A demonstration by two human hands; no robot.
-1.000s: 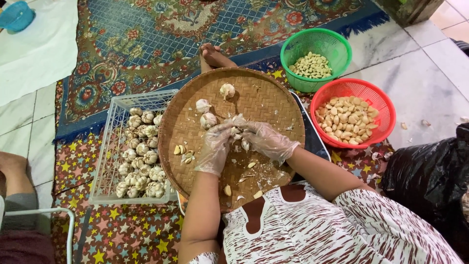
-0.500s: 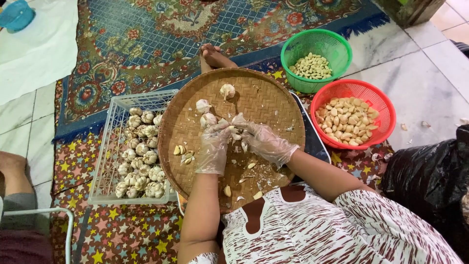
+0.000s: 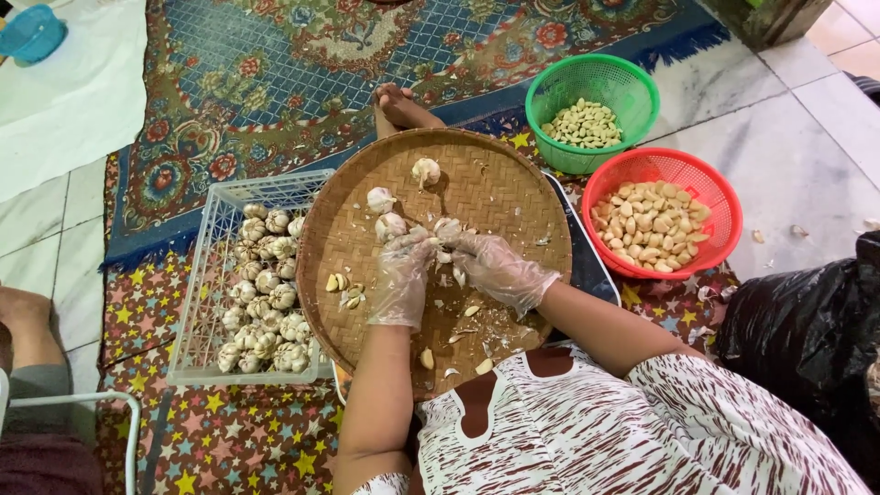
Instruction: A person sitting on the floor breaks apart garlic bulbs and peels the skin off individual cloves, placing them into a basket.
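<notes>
Both my hands wear thin clear plastic gloves and meet over a round woven bamboo tray [image 3: 513,197]. My left hand [image 3: 401,280] and my right hand [image 3: 495,269] together grip a garlic bulb [image 3: 446,229] between the fingertips. Whole garlic bulbs [image 3: 425,170] lie on the far part of the tray. Loose cloves [image 3: 337,283] lie at its left, and papery skins and cloves are scattered near me.
A white wire crate [image 3: 213,213] of garlic bulbs stands left of the tray. A red basket [image 3: 711,179] and a green basket [image 3: 632,81] of cloves stand at the right. A black plastic bag [image 3: 807,335] lies far right. My bare foot [image 3: 403,105] rests beyond the tray on a patterned rug.
The hands stay over the tray's middle, working the same bulb; the fingers shift slightly. Nothing else has moved.
</notes>
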